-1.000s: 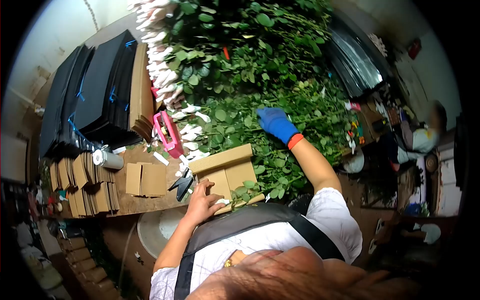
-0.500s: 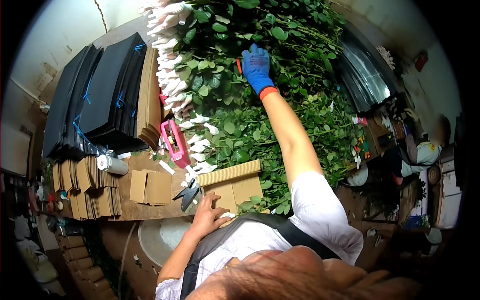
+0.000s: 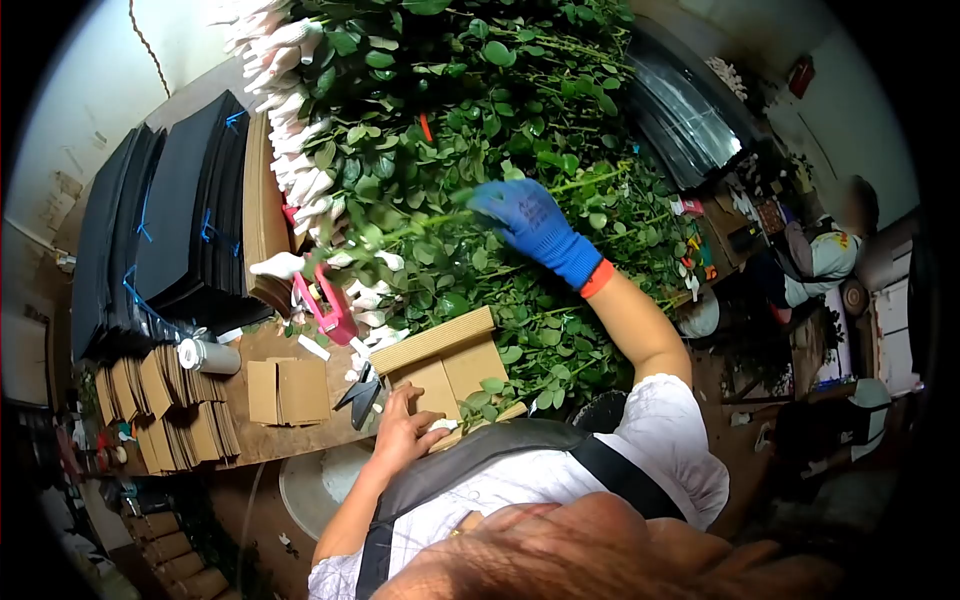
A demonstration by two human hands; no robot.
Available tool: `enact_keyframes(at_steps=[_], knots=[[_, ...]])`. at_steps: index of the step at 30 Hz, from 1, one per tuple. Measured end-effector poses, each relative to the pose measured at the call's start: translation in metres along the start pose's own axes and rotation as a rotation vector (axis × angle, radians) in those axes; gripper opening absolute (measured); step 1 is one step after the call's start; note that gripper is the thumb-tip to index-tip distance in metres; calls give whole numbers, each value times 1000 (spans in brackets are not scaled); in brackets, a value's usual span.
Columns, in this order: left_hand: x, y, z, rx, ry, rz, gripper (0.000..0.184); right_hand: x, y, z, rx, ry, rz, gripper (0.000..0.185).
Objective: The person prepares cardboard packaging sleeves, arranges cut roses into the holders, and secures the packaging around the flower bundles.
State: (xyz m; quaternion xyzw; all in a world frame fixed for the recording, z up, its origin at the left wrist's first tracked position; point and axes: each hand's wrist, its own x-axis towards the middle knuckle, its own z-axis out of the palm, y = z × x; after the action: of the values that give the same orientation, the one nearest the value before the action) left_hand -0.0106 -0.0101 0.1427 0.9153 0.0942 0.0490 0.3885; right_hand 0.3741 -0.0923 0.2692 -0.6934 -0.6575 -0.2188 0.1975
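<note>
My right hand [image 3: 525, 220], in a blue glove with an orange cuff, is closed round the stem of a rose, its head in a white sleeve [image 3: 278, 265] pointing left. This rose is partly blurred, held above a big pile of leafy rose stems [image 3: 470, 130]. My bare left hand [image 3: 403, 432] lies at the near left side of an opened cardboard wrapper [image 3: 465, 372]. Its fingers are closed about the white-covered head of another rose [image 3: 443, 425], whose leaves lie on the cardboard. Beside that hand are black-handled scissors or shears [image 3: 360, 395].
A pink tape dispenser [image 3: 325, 305] stands left of the roses. Further left are stacked black sheets [image 3: 185, 200], small cardboard pieces [image 3: 288, 392] and a white bottle [image 3: 208, 356]. White-sleeved rose heads [image 3: 290, 120] line the pile. Another person [image 3: 830, 250] is at the right.
My right hand has come back from deep in the pile towards me, drawing out a rose. My left hand has stayed at the cardboard. The view has shifted slightly.
</note>
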Motion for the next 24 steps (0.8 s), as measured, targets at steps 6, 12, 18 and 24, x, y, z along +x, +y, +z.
enact_keyframes(at_steps=[6, 12, 18, 24], knots=[[-3, -4, 3, 6, 15, 1, 29, -19, 68, 35, 197, -583, 476, 45], [-1, -4, 1, 13, 17, 18, 29, 91, 172, 51, -444, -48, 673, 40], [-2, -4, 1, 35, 26, 39, 29, 87, 232, 114, -610, 239, 528, 20], [-2, -4, 2, 12, 31, 23, 31, 21, 161, 55, -221, 100, 355, 31]])
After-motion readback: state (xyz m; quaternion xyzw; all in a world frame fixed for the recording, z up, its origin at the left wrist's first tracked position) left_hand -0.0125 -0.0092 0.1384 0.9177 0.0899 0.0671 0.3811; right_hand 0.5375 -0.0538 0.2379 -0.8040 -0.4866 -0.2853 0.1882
